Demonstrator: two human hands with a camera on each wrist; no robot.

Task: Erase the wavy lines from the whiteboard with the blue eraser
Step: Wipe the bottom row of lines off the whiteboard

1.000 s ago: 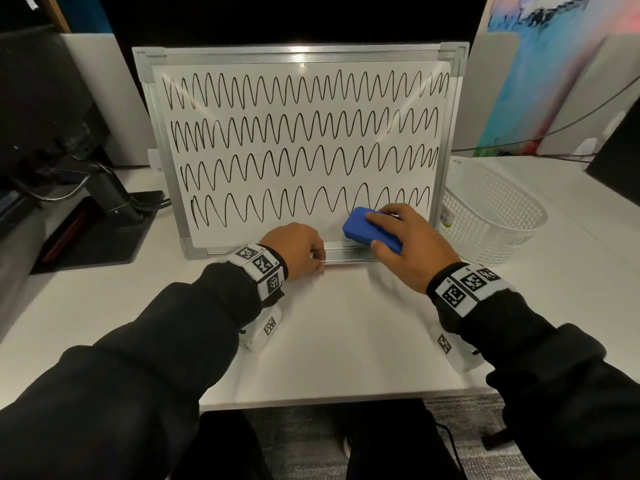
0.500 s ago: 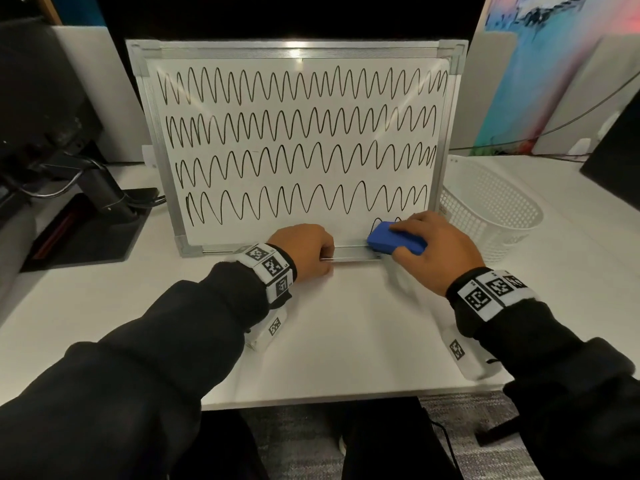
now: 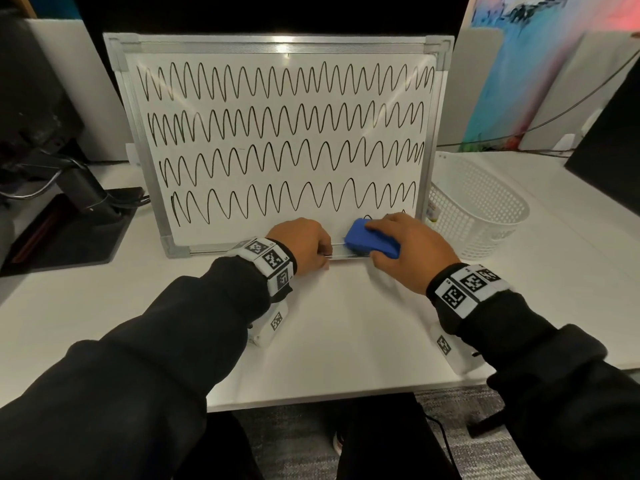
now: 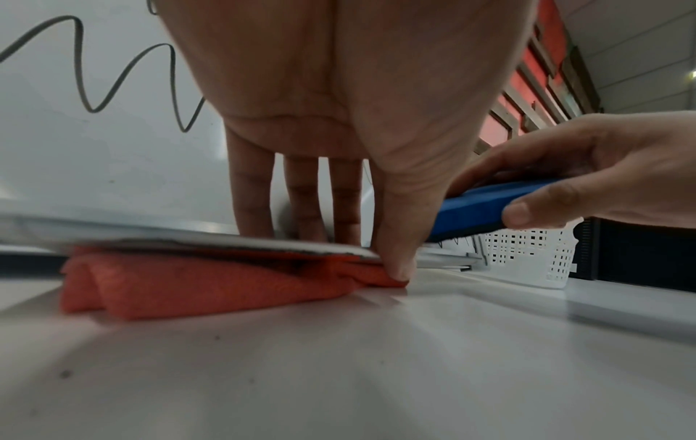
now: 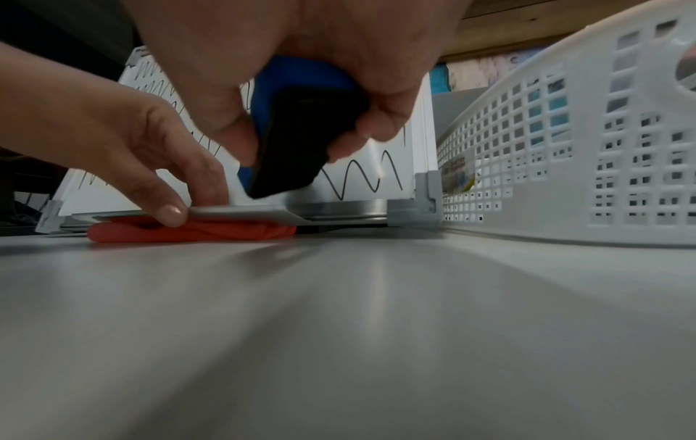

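The whiteboard (image 3: pixel 214 233) leans upright at the back of the desk, with several rows of black wavy lines (image 3: pixel 284 123). My right hand (image 3: pixel 384 237) grips the blue eraser (image 3: pixel 367 237) and holds it against the board's bottom right part. Its dark felt (image 5: pixel 297 134) faces the board. A short piece of wavy line (image 5: pixel 361 175) shows right of the eraser. My left hand (image 3: pixel 327 254) pinches the board's metal tray (image 5: pixel 241 212), fingers on top and thumb (image 4: pixel 395 268) under its edge.
A folded orange cloth (image 4: pixel 211 285) lies under the tray. A white perforated basket (image 3: pixel 485 209) stands just right of the board. A black monitor stand (image 3: pixel 79 216) sits at the left. The white desk (image 3: pixel 346 323) stretches in front.
The eraser slid right and down to the board's bottom edge, then came back a little to the left. My left hand stayed on the tray.
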